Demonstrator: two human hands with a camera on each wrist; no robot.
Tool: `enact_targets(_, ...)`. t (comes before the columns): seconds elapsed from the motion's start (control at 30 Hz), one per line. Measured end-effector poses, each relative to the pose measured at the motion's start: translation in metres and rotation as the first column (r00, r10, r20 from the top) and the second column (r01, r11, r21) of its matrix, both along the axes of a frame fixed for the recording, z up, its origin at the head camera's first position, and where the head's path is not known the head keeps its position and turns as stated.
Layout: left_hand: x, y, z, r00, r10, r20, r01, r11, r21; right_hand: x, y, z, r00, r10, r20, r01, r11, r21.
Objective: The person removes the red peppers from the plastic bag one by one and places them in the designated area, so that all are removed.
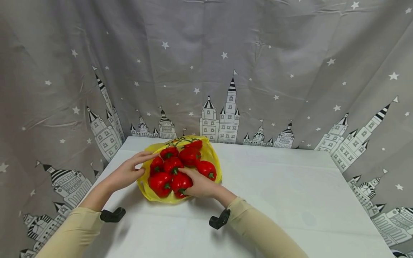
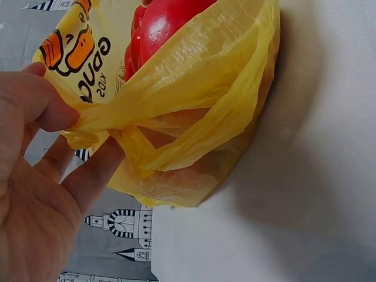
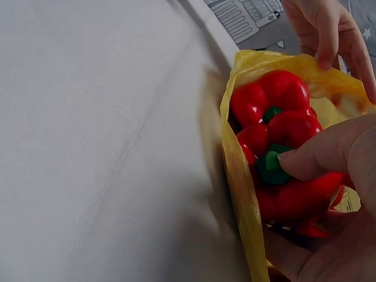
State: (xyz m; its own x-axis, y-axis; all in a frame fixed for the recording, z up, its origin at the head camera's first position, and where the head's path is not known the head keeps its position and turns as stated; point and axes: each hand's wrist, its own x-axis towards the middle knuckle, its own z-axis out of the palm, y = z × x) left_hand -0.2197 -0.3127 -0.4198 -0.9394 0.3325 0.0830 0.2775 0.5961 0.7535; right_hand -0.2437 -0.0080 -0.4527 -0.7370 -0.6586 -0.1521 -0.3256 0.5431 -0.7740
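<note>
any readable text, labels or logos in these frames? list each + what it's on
"DUC" with "201" beneath it, upside down and cut off by a fold: black print beside an orange cartoon duck on the yellow plastic bag, left wrist view.
Dark print on the bag's far rim in the head view: too small to read.
Red peppers, white table, castle-and-star curtain: no text.

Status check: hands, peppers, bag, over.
Left hand pinches yellow bag rim. Right hand grips a red pepper inside the bag. Other peppers crowd around it. White table beside the bag.
</note>
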Motion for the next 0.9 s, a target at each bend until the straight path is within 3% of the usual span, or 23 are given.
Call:
enact_targets(0.5, -0.0005, 0.0051, -0.0085, 0.998, -0.011, -0.061, 0.010, 1.000, -0.013, 0.0019, 0.0022, -0.0048, 0.999, -0.012, -0.033, 0.012, 1.000, -0.005)
enact_targets(0.9, 0.0025, 0.0032, -0.0077, 0.998, 0.002, -0.070, -0.004, 0.999, -0.033, 0.0024, 0.0006, -0.0044, 0.998, 0.007, -0.055, -0.008, 1.000, -0.016)
